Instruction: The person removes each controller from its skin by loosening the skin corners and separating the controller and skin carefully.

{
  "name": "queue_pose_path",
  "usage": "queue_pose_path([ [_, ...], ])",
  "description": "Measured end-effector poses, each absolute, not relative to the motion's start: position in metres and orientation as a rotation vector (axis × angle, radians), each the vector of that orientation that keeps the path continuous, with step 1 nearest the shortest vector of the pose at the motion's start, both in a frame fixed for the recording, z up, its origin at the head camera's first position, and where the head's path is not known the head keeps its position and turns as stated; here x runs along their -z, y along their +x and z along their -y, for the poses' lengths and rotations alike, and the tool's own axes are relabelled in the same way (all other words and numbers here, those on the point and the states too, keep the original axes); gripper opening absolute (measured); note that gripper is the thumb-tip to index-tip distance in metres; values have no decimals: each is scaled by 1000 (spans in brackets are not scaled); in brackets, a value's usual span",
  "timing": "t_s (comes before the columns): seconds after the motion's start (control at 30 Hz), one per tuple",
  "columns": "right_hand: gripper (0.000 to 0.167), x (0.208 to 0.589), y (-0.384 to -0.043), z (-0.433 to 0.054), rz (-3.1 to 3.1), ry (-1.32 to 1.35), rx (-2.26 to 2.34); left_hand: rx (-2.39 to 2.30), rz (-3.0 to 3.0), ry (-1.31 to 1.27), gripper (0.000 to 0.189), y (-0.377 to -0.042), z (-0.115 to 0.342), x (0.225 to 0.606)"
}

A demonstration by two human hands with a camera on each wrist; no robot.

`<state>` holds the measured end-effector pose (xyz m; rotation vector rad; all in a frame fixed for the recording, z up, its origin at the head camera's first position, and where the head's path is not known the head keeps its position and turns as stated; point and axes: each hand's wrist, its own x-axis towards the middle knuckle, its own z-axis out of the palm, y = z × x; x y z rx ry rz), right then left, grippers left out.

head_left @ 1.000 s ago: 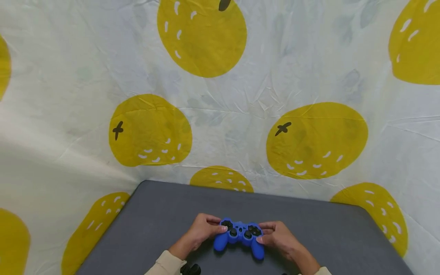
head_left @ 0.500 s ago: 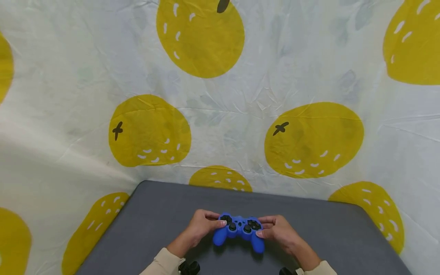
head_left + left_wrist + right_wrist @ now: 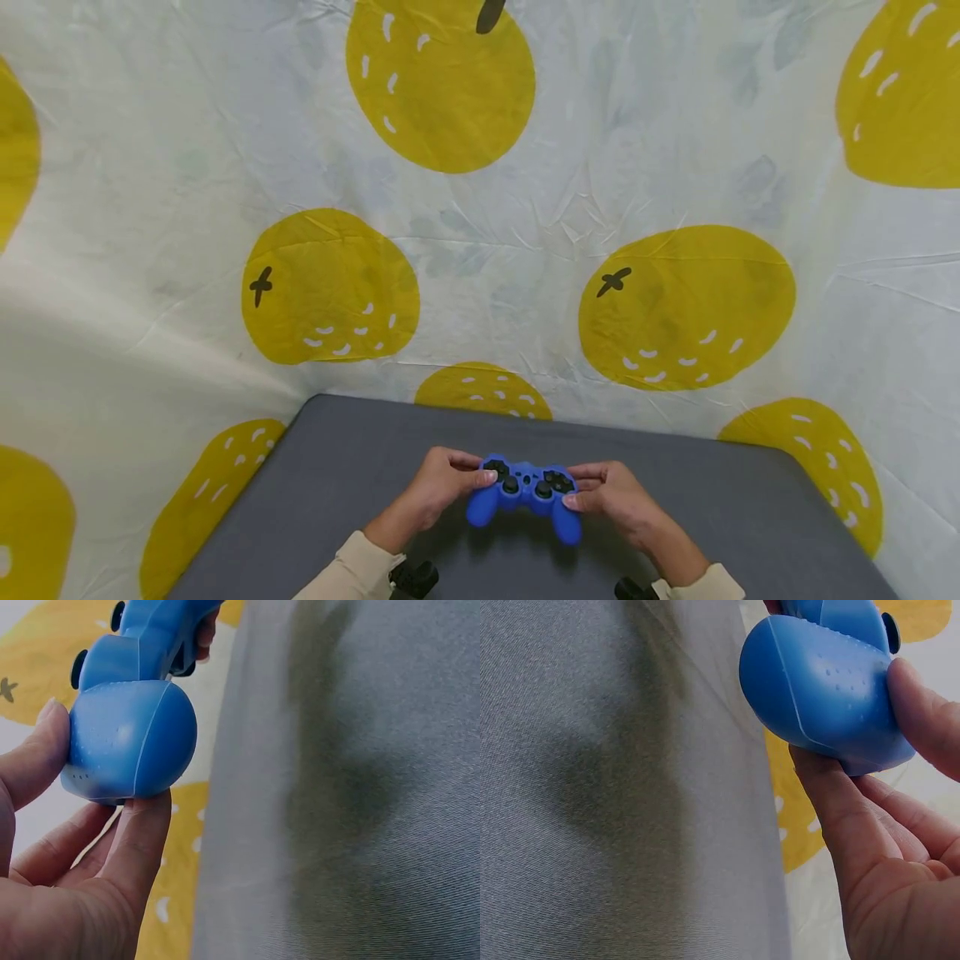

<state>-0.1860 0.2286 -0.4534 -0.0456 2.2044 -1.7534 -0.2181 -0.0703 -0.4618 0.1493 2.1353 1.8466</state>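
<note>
Centrally, a blue game controller (image 3: 527,493) is held above the grey tabletop (image 3: 360,454), grasped at its left side by the left hand (image 3: 442,483) and at its right by the right hand (image 3: 621,502), thumbs on top. Its underside is hidden in the head view; each wrist view crops the far portion. Sleeves (image 3: 352,571) and black wrist objects (image 3: 415,580) run past the lower frame edge. The tabletop extends to either side, its far edge meeting a fruit-printed cloth (image 3: 495,300) well beyond the hands.
</note>
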Motion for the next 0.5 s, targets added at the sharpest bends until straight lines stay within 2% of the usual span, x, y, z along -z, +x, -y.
queue_pose_path([
  [0.5, 67, 434, -184, -227, -2153, -46, 1788, -1918, -2085, 135, 42, -213, 70, 446],
])
